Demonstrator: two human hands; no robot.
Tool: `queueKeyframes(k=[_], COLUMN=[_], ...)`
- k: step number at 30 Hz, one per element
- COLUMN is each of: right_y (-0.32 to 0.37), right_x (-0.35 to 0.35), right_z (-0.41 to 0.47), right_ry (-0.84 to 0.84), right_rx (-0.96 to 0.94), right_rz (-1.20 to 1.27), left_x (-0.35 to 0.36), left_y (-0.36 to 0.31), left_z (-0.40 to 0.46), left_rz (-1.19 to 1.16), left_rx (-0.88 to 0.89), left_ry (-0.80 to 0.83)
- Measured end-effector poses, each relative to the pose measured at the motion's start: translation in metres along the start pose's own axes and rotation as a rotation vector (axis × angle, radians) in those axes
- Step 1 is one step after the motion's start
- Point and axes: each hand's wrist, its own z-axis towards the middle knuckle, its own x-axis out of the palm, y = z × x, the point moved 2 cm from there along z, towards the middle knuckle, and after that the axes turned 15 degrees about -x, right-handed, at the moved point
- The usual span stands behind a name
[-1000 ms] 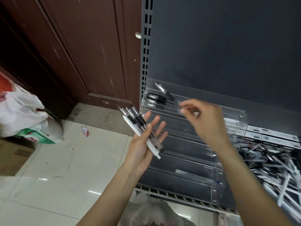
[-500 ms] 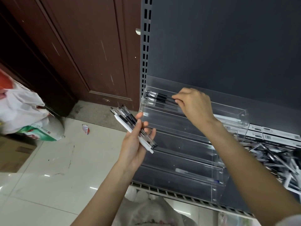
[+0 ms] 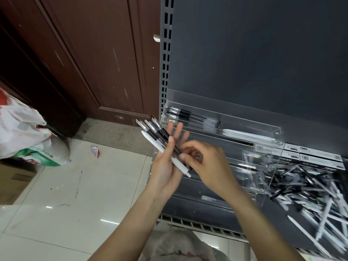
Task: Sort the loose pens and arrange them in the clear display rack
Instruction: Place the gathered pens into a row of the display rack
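My left hand [image 3: 165, 164] cradles a bundle of pens [image 3: 160, 140], thumb clamped over them. My right hand [image 3: 205, 162] pinches the bundle's lower end. More pens lie at the clear rack's [image 3: 244, 121] top-left corner.

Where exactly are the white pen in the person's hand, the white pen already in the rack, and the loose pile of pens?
White pen in hand [image 3: 157, 146]: head view, upper barrel.
White pen in rack [image 3: 248, 136]: head view, mid barrel, top tier.
Loose pen pile [image 3: 308, 187]: head view, middle of heap, right of rack.
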Motion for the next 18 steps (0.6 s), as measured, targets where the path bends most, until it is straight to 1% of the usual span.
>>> queueKeyframes(k=[2,4,6,8,10,13,18], right_y=[-0.004,-0.01,-0.022,-0.035,-0.047,-0.058,-0.062], right_x=[-0.007,-0.022,-0.045,-0.065,-0.076,-0.073,-0.066], right_z=[0.0,0.002,0.006,0.014,0.024,0.037,0.051], right_ry=[-0.04,-0.1,-0.193,-0.239,-0.227,-0.175,-0.153], right_rx=[0.042,0.041,-0.018,-0.07,-0.093,-0.138,-0.219], right_rz=[0.049,-0.021,-0.21,-0.423,-0.541,-0.651,-0.696], left_x=[0.0,-0.003,-0.01,-0.018,-0.023,-0.027,-0.028], left_y=[0.001,0.001,-0.002,-0.004,-0.006,-0.008,-0.009], left_z=[-0.001,0.0,0.0,-0.002,-0.004,-0.006,-0.009], left_rz=[0.024,0.023,-0.003,-0.012,-0.021,-0.008,0.03], left_rx=[0.0,0.003,-0.002,-0.002,-0.005,-0.006,-0.008], left_ry=[0.002,-0.028,-0.078,-0.129,-0.163,-0.183,-0.196])
